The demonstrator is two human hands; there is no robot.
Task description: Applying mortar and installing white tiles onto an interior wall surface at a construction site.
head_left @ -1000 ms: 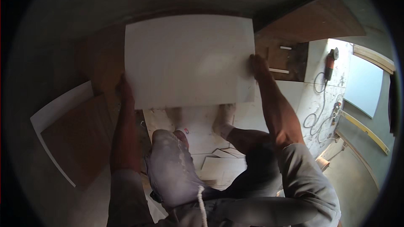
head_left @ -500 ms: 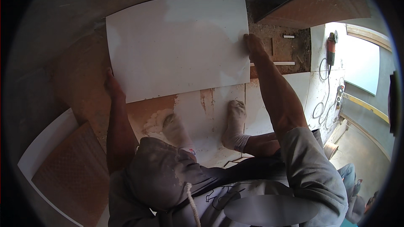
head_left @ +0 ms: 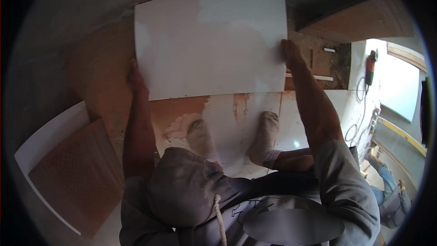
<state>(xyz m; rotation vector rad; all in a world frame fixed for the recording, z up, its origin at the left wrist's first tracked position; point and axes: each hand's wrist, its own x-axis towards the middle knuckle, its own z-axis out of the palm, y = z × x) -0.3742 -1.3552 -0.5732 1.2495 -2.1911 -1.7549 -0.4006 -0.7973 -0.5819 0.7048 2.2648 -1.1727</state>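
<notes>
Far left: brown slab (head_left: 75,177), overlying a pale slab (head_left: 48,132). Left hand (head_left: 138,82): closed on the left edge of the white tile (head_left: 211,48), fingertips hidden. White tile: ahead of the feet (head_left: 266,132), face up, long axis running left to right, a long side toward the person; whether it touches the floor cannot be told. Right hand (head_left: 293,54): clamped on its right edge. Further right: leaning brown panel (head_left: 364,20), corded grinder (head_left: 371,68), yellow level (head_left: 403,135).

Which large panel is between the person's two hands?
The white panel at upper centre, left hand and right hand at opposite edges; the lower-left brown panel and upper-right brown panel are untouched.
</notes>
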